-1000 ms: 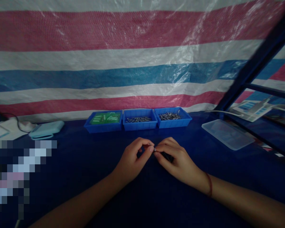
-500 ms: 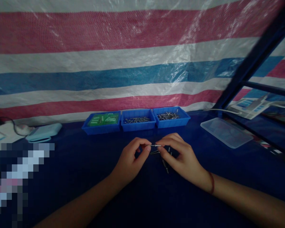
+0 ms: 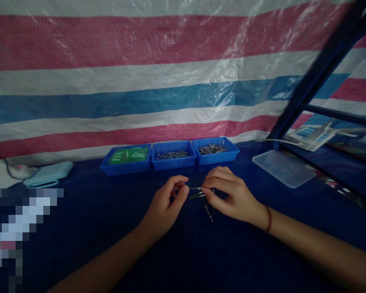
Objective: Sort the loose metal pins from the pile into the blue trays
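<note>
Between the thumb and index finger of my right hand (image 3: 228, 193) is a thin metal rivet (image 3: 195, 188), its slim pin pointing left. The fingertips cover its other end. My left hand (image 3: 167, 201) is just left of the pin's tip, thumb and index finger apart, holding nothing I can see. Several more metal rivets (image 3: 208, 210) lie on the dark blue table (image 3: 183, 252), below and partly behind my right hand.
Three blue bins stand in a row at the back: the left bin (image 3: 128, 168) holds a green packet, the middle bin (image 3: 173, 163) and right bin (image 3: 218, 158) metal pins. A clear plastic lid (image 3: 283, 167) lies right; a light blue case (image 3: 49, 174) lies left. A dark frame (image 3: 317, 77) rises right.
My left thumb and index finger have parted and come off the rivet's pin. My right hand still holds the rivet. The bins and lid appear slightly further left as the view shifted.
</note>
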`<state>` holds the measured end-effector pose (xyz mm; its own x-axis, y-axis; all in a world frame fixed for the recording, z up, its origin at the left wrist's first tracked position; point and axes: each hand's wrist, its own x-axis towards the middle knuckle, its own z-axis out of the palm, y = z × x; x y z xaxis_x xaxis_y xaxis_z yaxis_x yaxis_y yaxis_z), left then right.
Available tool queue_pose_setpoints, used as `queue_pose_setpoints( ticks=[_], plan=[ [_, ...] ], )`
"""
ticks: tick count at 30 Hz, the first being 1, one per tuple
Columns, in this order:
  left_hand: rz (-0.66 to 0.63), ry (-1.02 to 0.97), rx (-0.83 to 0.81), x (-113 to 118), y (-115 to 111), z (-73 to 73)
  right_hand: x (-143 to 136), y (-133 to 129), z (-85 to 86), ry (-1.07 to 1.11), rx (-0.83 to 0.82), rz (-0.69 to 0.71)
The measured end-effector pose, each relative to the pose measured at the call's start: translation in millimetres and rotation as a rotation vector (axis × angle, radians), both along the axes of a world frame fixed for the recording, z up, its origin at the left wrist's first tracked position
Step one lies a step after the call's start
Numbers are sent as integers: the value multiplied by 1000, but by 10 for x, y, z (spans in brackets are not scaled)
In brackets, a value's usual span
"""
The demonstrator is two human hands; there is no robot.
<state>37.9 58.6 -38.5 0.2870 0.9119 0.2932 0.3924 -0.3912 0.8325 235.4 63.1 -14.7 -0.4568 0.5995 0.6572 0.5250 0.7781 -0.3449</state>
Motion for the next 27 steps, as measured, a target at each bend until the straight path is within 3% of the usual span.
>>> queue_pose_setpoints(
  ticks=[2, 5, 8, 11, 16, 22, 27],
  plan=[
    [15, 12, -22, 4, -3, -13, 115, 136, 29, 21, 81, -89],
    [-16, 128, 9, 12, -11, -21, 331, 390, 52, 85, 188, -349],
    [-79, 265, 124, 28, -16, -35, 522, 599, 33, -36, 136, -555],
    [-61, 405, 195, 45, -17, -52, 593, 652, -8, -102, 101, -608],
    [-64, 576, 255, 64, -16, -51, 443, 480, -36, -124, 88, -465],
    [-44, 590, 275, 64, -9, -55, 234, 264, -56, -313, -39, -96],
    [-44, 617, 282, 60, 0, -76, 111, 105, -50, -409, -145, 47]
  ],
)
